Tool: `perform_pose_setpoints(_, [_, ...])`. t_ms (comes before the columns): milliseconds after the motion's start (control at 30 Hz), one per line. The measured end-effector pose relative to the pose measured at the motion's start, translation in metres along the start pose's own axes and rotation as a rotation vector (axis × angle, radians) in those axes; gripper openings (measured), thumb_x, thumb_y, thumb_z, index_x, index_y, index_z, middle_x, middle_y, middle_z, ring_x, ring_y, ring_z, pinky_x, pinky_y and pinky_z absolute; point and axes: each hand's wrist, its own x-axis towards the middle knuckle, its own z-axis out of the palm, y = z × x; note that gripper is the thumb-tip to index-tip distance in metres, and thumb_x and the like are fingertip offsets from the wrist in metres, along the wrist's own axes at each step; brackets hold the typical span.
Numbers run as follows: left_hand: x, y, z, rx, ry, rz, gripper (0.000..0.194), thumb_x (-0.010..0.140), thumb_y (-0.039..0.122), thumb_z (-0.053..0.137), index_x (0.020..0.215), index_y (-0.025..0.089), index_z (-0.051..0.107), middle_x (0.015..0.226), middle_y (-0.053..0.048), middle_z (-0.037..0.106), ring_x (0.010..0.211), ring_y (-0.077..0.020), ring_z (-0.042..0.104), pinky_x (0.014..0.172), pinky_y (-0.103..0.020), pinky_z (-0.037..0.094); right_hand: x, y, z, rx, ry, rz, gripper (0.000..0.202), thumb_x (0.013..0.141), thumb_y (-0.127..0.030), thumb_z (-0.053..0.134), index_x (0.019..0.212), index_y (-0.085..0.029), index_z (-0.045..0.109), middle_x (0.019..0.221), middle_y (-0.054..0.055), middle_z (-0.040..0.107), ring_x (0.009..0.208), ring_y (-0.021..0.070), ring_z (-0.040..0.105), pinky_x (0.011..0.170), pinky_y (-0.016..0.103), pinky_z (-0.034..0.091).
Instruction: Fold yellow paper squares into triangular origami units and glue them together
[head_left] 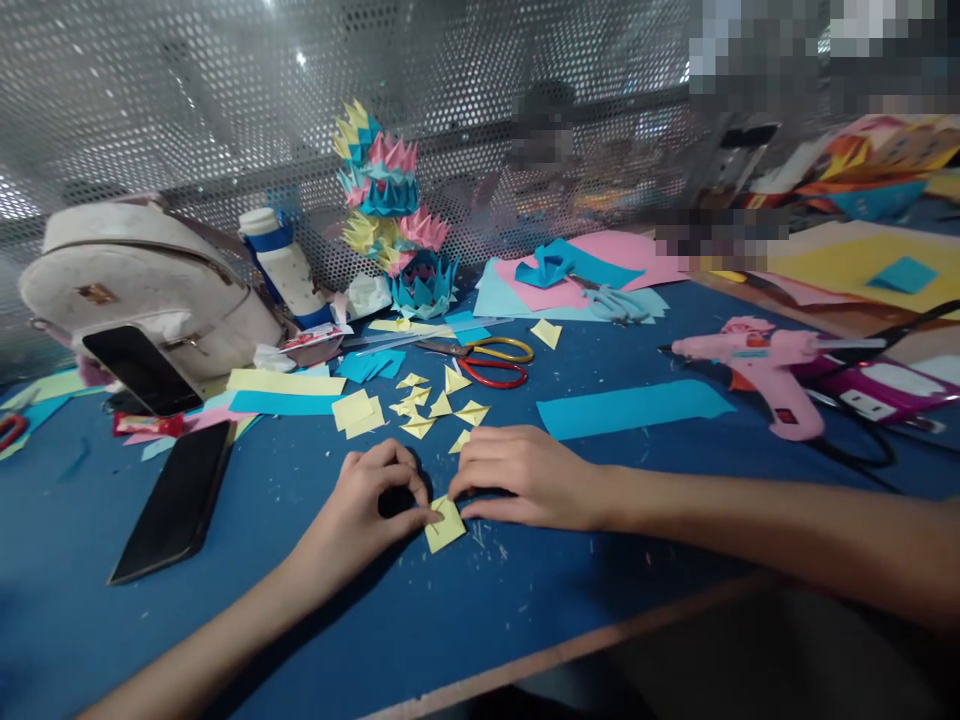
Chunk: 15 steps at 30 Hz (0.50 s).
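A small yellow paper square (447, 527) with a crease lies on the blue table before me. My left hand (379, 495) pinches its left corner, the thumb on top of the paper. From the other side my right hand (525, 478) has curled fingertips at the paper's upper right edge, with the thumb close to its right corner. Just beyond my hands lie several folded yellow paper triangles (418, 425) and a few flat yellow squares (358, 412). A blue paper strip (634, 408) rests past my right hand.
Scissors (491, 362) with yellow and red handles lie behind the triangles. A pink glue gun (757, 365) is at right. Phones (176, 505), a white backpack (150, 280) and a bottle (285, 265) stand or lie at left. A folded-paper tower (394, 210) stands against the perforated metal panel (465, 90).
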Motion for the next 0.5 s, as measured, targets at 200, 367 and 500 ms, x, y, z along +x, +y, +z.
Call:
perform_pose_setpoints(200, [0.0009,-0.0001,0.0009,-0.01,0.028,0.002,0.005,0.088,0.024,0.073,0.09,0.023,0.068,0.102,-0.001,0.064,0.1,-0.0211,0.059,0.087,-0.036,0.036,0.0006,0.0014,0.0007,0.016,-0.031,-0.089,0.017,0.1,-0.029,0.056,0.101,-0.017,0.069,0.093,0.004,0.065,0.087,0.0154,0.053,0.074,0.026,0.039])
perform_pose_setpoints(367, [0.0012,0.0046,0.0023,0.002,0.02,-0.013,0.008,0.088,0.023,0.073,0.091,0.023,0.066,0.102,0.0,0.063,0.098,-0.0216,0.059,0.086,-0.035,0.036,0.0008,0.0011,0.0022,0.028,-0.022,-0.056,0.016,0.099,-0.031,0.058,0.102,-0.017,0.066,0.092,0.003,0.065,0.086,0.016,0.052,0.073,0.027,0.038])
perform_pose_setpoints(500, [0.0013,0.0062,0.0037,-0.006,0.036,-0.04,0.007,0.087,0.024,0.072,0.084,0.021,0.066,0.097,-0.001,0.064,0.095,-0.0213,0.06,0.085,-0.036,0.037,0.0021,-0.0015,0.0006,0.066,-0.024,0.096,0.017,0.096,-0.032,0.062,0.102,-0.017,0.063,0.087,0.001,0.063,0.083,0.0154,0.053,0.071,0.026,0.038])
